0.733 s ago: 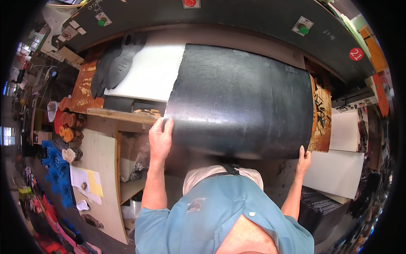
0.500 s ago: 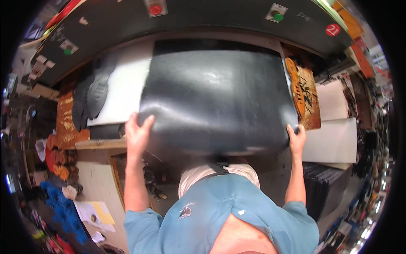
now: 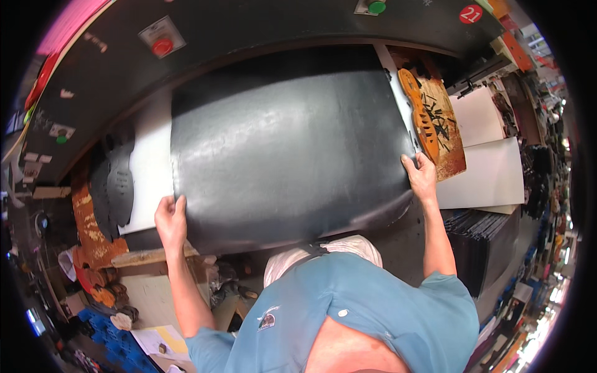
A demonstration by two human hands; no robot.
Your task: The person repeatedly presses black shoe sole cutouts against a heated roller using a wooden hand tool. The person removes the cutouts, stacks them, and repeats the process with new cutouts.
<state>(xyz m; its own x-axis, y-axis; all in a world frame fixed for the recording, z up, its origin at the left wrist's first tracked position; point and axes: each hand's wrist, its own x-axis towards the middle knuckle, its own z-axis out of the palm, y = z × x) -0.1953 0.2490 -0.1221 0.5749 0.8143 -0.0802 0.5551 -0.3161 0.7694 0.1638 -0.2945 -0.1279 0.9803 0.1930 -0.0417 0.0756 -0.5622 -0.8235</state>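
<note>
A large, glossy black sheet (image 3: 280,149), like rubber, spans the machine bed in front of me and reaches in under the dark crossbeam. My left hand (image 3: 170,221) pinches its left edge near the front corner, thumb on top. On the opposite edge, my right hand (image 3: 421,176) grips the sheet close to its right front. The near part sags toward my waist. Beneath the sheet lies a white board (image 3: 152,155), showing at both sides. Just beyond my right hand is an orange sole-shaped cutting die (image 3: 420,112). Black sole-shaped pieces (image 3: 121,180) are piled left of the sheet.
The dark crossbeam (image 3: 249,28) carries a red button (image 3: 162,46) and green buttons. A worn brown board (image 3: 451,146) with black scraps lies at right, near white sheets (image 3: 482,174) and a stack of black sheets (image 3: 479,248). Blue crates (image 3: 115,339) are at lower left.
The view has turned, so the bed now appears tilted. Both hands still hold the sheet's side edges; the left appears lower and farther left, the right a little higher.
</note>
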